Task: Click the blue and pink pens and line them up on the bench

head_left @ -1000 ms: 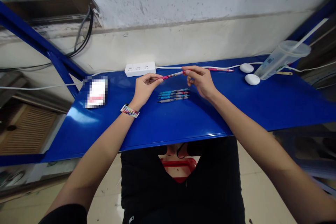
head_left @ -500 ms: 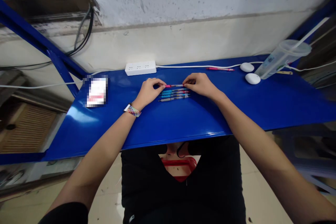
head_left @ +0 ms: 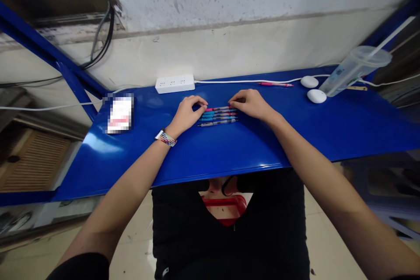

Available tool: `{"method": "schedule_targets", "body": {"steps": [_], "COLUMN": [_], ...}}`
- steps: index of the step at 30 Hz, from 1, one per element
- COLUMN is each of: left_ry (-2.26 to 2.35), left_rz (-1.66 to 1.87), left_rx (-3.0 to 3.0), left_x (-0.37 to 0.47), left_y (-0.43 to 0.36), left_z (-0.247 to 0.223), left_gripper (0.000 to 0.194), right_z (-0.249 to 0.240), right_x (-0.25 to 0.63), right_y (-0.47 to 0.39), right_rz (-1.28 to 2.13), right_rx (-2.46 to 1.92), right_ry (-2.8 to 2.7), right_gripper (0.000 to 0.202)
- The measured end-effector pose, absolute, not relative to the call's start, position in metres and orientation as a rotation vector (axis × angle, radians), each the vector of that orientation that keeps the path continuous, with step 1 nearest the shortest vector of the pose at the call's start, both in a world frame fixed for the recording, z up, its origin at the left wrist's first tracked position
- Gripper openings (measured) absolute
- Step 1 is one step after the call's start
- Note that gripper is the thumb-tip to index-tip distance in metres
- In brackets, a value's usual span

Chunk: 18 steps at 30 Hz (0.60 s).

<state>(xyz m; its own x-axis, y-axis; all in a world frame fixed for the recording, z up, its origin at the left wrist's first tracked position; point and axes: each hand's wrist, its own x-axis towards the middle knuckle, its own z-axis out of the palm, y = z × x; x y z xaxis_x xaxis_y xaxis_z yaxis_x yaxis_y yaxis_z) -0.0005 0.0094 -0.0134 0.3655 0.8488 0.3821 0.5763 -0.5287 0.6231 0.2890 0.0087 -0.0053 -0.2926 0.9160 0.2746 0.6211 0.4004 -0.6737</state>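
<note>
A pink pen (head_left: 218, 108) lies crosswise at the far side of a row of pens on the blue table (head_left: 210, 153). My left hand (head_left: 187, 113) pinches its left end between thumb and fingertips. At its right end, my right hand (head_left: 249, 103) closes thumb and forefinger on the tip. Just nearer to me lie blue pens (head_left: 216, 116), close together and side by side with the pink one. The nearest of the row is a grey pen (head_left: 217, 122), set slightly apart. A colourful band circles my left wrist.
A white power strip (head_left: 175, 83) stands against the wall, its cable running right. Behind my right hand lies another pink pen (head_left: 275, 84). Two white rounded objects (head_left: 316, 96) and a clear plastic cup (head_left: 348, 72) with a straw stand at the right. A blurred white packet (head_left: 120, 114) lies left.
The pink pen has come slightly nearer to me, closer against the blue pens. Both hands keep their pinch on its ends.
</note>
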Motion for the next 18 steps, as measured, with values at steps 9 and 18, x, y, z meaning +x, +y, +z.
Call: {"method": "schedule_targets", "body": {"steps": [9,18], "left_ry": [1.148,1.133], "left_rz": [1.248,1.359], "left_rx": [1.787,1.592], "left_x": [0.021,0.037], "left_y": [-0.003,-0.008], "left_z": [-0.024,-0.027], "left_gripper": [0.016,0.02], "right_z": [-0.023,-0.027], "right_x": [0.251,0.234], "right_y": [-0.003,-0.005], "right_rz": [0.75,0.786], "right_rx": [-1.183,-1.142], "right_ry": [-1.541,-1.485], "right_gripper": [0.022,0.022]}}
